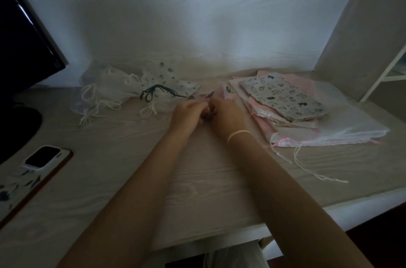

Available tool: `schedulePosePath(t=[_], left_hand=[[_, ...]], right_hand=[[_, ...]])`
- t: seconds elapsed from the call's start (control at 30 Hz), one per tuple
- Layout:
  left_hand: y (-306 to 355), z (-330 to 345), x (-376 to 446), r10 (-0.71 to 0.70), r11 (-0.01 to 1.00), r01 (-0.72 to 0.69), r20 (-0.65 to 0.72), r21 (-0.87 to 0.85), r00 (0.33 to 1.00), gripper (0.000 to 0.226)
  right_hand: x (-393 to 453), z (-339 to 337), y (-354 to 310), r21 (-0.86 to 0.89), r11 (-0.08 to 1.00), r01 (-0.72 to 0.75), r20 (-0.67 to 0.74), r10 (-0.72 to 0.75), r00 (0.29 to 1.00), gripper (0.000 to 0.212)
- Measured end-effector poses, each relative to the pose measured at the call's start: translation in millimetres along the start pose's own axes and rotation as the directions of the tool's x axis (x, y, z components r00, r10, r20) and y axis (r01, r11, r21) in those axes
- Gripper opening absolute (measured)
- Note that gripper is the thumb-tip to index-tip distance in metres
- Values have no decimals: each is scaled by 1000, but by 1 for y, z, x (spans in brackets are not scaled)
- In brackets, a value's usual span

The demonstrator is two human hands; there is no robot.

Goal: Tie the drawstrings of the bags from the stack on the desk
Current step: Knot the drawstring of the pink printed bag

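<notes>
A small pink printed bag point(205, 96) lies at the middle of the desk, mostly hidden behind my hands. My left hand point(187, 115) and my right hand point(228, 116) meet over its near end, fingers curled and pinching its dark drawstring point(208, 112). To the right sits the stack of flat bags point(283, 100), pink and white, topped by a grey printed one, with loose strings trailing toward me. To the left lies a heap of white mesh bags point(114, 92) with looped white strings and one with a green drawstring point(158, 90).
A dark monitor point(24, 48) and its round base stand at the far left. A phone point(41, 156) rests on a patterned case near the left edge. A white shelf frame point(382, 74) rises at the right. The desk's front edge point(219, 239) runs just below my forearms.
</notes>
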State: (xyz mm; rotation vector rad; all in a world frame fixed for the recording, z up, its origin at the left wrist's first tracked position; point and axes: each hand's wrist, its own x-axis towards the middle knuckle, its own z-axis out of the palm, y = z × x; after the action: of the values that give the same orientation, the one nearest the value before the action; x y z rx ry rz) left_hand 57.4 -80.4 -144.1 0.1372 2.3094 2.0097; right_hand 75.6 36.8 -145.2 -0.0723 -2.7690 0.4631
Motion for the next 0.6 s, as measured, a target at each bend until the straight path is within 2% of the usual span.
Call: schedulePosePath(t=[0.07,0.17,0.3,0.43,0.6], left_hand=[[-3,-1,-1,66,998,-66,9,-22,998,17],[-5,-5,-2,122,992,-121,62,-22,991,17],[-6,-11,-3,161,983,-166,60,82,985,17],[-10,-13,-6,213,956,-220,55,196,976,15],[-11,-14,-7,238,901,-285,178,327,955,15]], right_hand=[[1,6,-2,34,998,50,-8,-50,999,17],[1,10,0,137,990,43,81,-55,995,17],[-3,5,15,424,906,4,117,-59,991,28],[-2,-1,20,550,835,-15,57,-19,998,12],[-4,-13,11,783,618,-65,46,46,998,19]])
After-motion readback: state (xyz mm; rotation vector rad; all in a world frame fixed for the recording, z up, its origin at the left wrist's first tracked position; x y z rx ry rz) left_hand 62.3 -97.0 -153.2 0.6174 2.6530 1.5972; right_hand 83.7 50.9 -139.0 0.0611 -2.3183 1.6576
